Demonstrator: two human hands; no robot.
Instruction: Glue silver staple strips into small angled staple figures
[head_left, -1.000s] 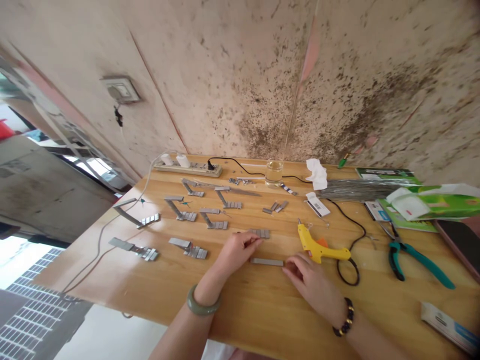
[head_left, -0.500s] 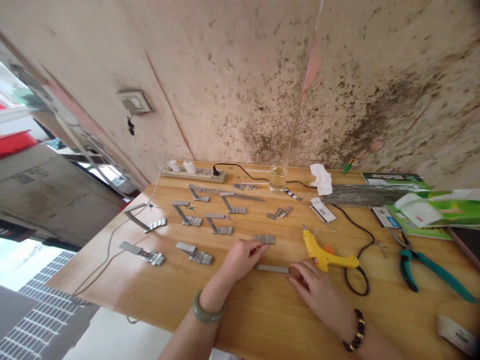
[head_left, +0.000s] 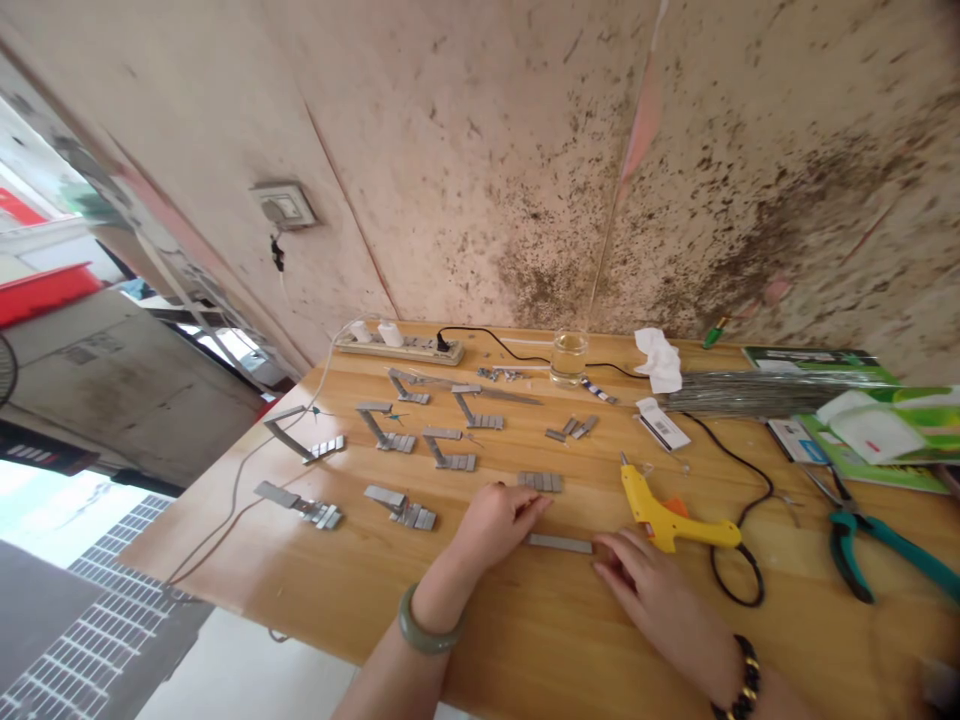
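Presently, use the yellow glue gun (head_left: 675, 522) as the reference for all positions on the bench (head_left: 525, 640). The narrow grey strip (head_left: 561, 543) lies flat on the wood, left of the glue gun and nearer the person. Left hand (head_left: 495, 525): thumb and forefinger are drawn together over the strip's left end; whether they pinch anything cannot be told. Right hand (head_left: 652, 585): fingers are curled at the strip's right end, on the near side of the glue gun; contact or grip cannot be confirmed. The grey segmented plate (head_left: 540, 482) lies left of the glue gun, just beyond the left hand, with loose grey pieces (head_left: 571, 429) farther back. Caution: the right knuckles are close to the glue gun's body; raising or shifting that hand carelessly could knock the tool, and if it is heated, its nozzle could burn skin. The black cord (head_left: 724, 445) loops right of the glue gun; a snag there could drag the tool sideways. Uneven pressure at either end could skew the strip, since nothing visible clamps it. Forward travel of the left hand could displace the segmented plate. A hard tug on the cord could also disturb the glass of liquid (head_left: 568, 358), behind and left of the glue gun.
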